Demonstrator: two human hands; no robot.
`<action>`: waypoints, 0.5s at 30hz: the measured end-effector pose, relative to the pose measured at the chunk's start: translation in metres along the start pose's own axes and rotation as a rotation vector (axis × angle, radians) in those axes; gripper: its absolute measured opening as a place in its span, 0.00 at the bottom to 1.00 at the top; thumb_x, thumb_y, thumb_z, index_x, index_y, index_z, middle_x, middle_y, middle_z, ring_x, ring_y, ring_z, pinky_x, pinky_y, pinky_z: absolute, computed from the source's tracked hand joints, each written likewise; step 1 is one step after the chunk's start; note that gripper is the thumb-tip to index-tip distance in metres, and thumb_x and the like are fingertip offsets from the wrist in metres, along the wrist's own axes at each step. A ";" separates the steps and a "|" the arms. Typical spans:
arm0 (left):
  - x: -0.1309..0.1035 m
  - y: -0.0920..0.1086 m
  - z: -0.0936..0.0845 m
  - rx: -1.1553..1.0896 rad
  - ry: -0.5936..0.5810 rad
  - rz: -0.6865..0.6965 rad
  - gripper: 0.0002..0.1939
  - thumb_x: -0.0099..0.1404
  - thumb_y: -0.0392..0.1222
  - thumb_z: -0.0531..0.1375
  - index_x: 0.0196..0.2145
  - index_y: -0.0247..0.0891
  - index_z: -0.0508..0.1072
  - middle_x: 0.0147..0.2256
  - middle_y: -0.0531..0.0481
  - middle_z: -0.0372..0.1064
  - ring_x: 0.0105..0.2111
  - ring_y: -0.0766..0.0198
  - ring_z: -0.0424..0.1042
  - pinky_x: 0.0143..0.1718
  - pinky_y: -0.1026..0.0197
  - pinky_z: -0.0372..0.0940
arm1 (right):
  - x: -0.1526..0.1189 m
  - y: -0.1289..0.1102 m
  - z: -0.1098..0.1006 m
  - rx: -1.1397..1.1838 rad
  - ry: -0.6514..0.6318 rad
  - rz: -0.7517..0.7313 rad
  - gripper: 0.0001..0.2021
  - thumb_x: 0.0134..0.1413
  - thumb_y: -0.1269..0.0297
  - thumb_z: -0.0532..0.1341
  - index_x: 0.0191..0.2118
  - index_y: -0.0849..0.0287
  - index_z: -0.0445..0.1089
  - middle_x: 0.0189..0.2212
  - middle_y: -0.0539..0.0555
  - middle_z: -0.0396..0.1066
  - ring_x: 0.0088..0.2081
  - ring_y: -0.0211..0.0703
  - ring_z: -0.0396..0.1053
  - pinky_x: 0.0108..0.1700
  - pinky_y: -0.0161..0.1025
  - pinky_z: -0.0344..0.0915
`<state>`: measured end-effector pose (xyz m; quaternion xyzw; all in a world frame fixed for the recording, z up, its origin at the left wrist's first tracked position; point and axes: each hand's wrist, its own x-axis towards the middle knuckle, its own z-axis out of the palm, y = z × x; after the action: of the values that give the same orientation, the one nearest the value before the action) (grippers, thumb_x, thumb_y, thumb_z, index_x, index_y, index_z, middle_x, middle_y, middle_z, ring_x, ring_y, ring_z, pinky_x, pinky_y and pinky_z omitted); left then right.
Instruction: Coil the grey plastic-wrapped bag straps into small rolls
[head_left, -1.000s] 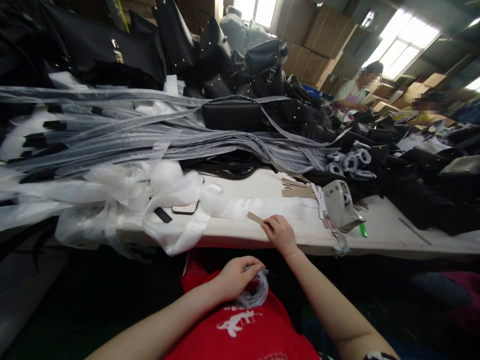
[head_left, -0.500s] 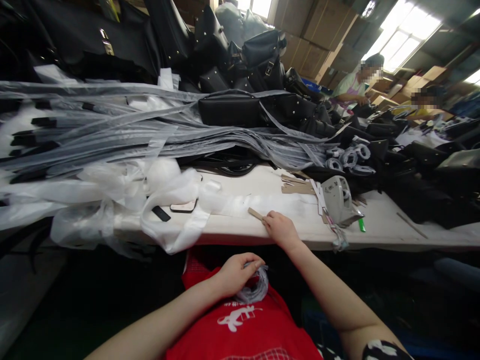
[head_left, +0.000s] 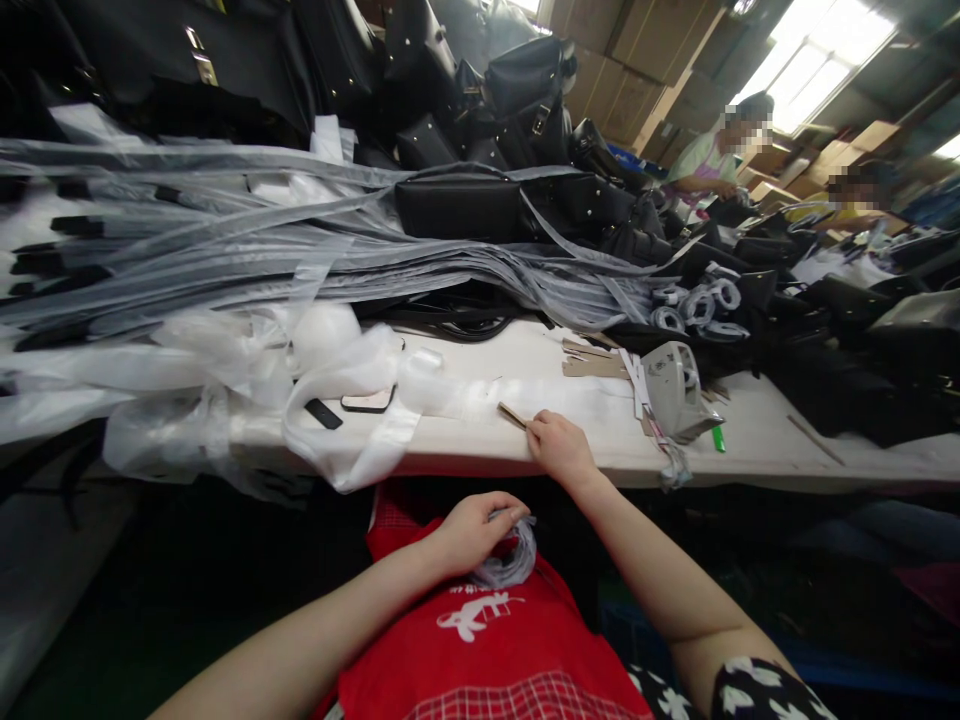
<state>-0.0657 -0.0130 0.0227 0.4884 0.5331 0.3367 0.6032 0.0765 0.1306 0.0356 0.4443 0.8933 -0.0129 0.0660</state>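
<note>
My left hand (head_left: 480, 530) is closed on a coiled strap (head_left: 510, 562) wrapped in clear plastic, held against my red apron (head_left: 420, 655). Over the table's front edge, my right hand (head_left: 559, 445) pinches a narrow strip of brown cardboard (head_left: 512, 415) between thumb and fingers. The strip points up and left from the fingertips, above the white tabletop (head_left: 465, 455). Beyond this hand lie more brown cardboard strips (head_left: 592, 360). To its right stands a grey tape dispenser (head_left: 673, 390).
Plastic-wrapped straps (head_left: 375, 265) stretch across the table, with black bags (head_left: 457, 205) piled behind. Crumpled white plastic film (head_left: 352, 400) hangs over the front edge at left, beside a phone-like object (head_left: 367, 400). Coiled straps (head_left: 699, 303) lie at right. Two people work further back.
My right hand has tilted the cardboard strip slightly, so more of its edge shows. The left hand still holds the coil. The view has shifted a little.
</note>
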 end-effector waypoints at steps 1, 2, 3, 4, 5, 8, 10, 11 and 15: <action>0.000 -0.001 0.000 -0.003 0.000 0.004 0.18 0.64 0.50 0.55 0.39 0.35 0.78 0.34 0.47 0.76 0.38 0.58 0.72 0.41 0.61 0.65 | 0.000 0.000 0.001 -0.001 0.004 0.007 0.14 0.65 0.65 0.49 0.40 0.57 0.73 0.41 0.57 0.71 0.43 0.44 0.67 0.41 0.36 0.60; 0.000 -0.001 0.000 -0.005 0.002 0.009 0.18 0.63 0.50 0.55 0.39 0.35 0.78 0.34 0.47 0.76 0.38 0.58 0.72 0.40 0.61 0.65 | 0.000 0.000 0.003 -0.001 0.007 0.012 0.14 0.65 0.65 0.49 0.40 0.57 0.73 0.41 0.57 0.70 0.43 0.44 0.67 0.41 0.36 0.60; 0.000 -0.002 0.000 -0.006 0.005 0.015 0.18 0.63 0.51 0.56 0.39 0.36 0.78 0.33 0.47 0.76 0.38 0.58 0.72 0.40 0.61 0.65 | 0.000 0.000 0.004 -0.001 0.010 0.016 0.14 0.65 0.65 0.49 0.40 0.57 0.73 0.40 0.57 0.70 0.43 0.44 0.67 0.42 0.36 0.60; 0.000 -0.002 0.000 -0.007 0.007 0.019 0.18 0.63 0.51 0.56 0.39 0.36 0.78 0.33 0.47 0.76 0.38 0.58 0.72 0.40 0.61 0.65 | 0.000 -0.001 0.004 -0.002 0.012 0.018 0.14 0.65 0.65 0.49 0.40 0.57 0.73 0.40 0.56 0.70 0.43 0.44 0.67 0.42 0.36 0.60; -0.001 -0.001 0.000 -0.007 0.010 0.021 0.18 0.63 0.51 0.56 0.39 0.36 0.78 0.33 0.47 0.76 0.38 0.58 0.72 0.40 0.61 0.65 | 0.000 -0.001 0.005 -0.002 0.014 0.020 0.14 0.64 0.66 0.50 0.40 0.57 0.73 0.40 0.56 0.70 0.43 0.44 0.67 0.42 0.36 0.60; -0.002 0.000 -0.001 -0.004 0.014 0.020 0.18 0.64 0.50 0.55 0.38 0.35 0.78 0.35 0.47 0.76 0.39 0.58 0.72 0.41 0.61 0.65 | -0.001 -0.004 0.008 -0.013 0.030 0.038 0.11 0.62 0.68 0.51 0.41 0.59 0.71 0.40 0.58 0.70 0.43 0.46 0.66 0.41 0.37 0.60; -0.003 0.001 -0.001 -0.005 0.015 0.018 0.17 0.64 0.49 0.55 0.38 0.35 0.78 0.36 0.47 0.77 0.38 0.59 0.72 0.41 0.61 0.65 | -0.001 -0.006 0.010 -0.004 0.065 0.080 0.10 0.59 0.70 0.53 0.42 0.61 0.71 0.40 0.60 0.69 0.43 0.48 0.66 0.41 0.38 0.60; -0.003 0.001 -0.001 -0.006 0.016 0.018 0.17 0.63 0.49 0.56 0.39 0.35 0.78 0.36 0.46 0.77 0.38 0.59 0.72 0.41 0.61 0.65 | 0.001 -0.006 0.012 0.020 0.092 0.112 0.10 0.57 0.71 0.54 0.41 0.62 0.70 0.40 0.61 0.69 0.43 0.49 0.66 0.41 0.39 0.60; -0.004 -0.002 0.000 0.009 0.024 0.026 0.17 0.64 0.49 0.55 0.39 0.36 0.78 0.36 0.47 0.77 0.36 0.60 0.72 0.40 0.62 0.65 | 0.010 0.003 0.018 0.149 0.184 0.221 0.08 0.53 0.71 0.57 0.38 0.61 0.71 0.36 0.58 0.71 0.38 0.47 0.68 0.39 0.38 0.60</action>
<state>-0.0668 -0.0174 0.0222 0.4938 0.5353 0.3480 0.5903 0.0748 0.1393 0.0167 0.5428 0.8379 -0.0311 -0.0485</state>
